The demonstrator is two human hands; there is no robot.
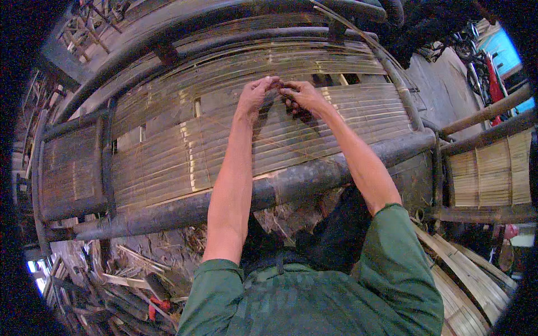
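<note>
My left hand (258, 96) and my right hand (302, 96) meet over the far half of a bamboo slat bench (162, 171). Both are closed, thumbs and fingertips pinched close together. Whatever they pinch is too small and dark to make out. Below them the slats (280, 147) run lengthwise, with thin cord-like strands (221, 124) crossing them. Just right of my right hand, gaps in the slats (342, 80) show dark. A thick round pole (302, 178) forms the bench's near edge, under my forearms.
Curved rails (252, 37) rise along the bench's far side. Another slatted bamboo piece (487, 171) stands at right. Sticks and wood scraps (120, 305) are heaped lower left; split bamboo strips (454, 269) lie lower right. A red motorbike (494, 92) is far right.
</note>
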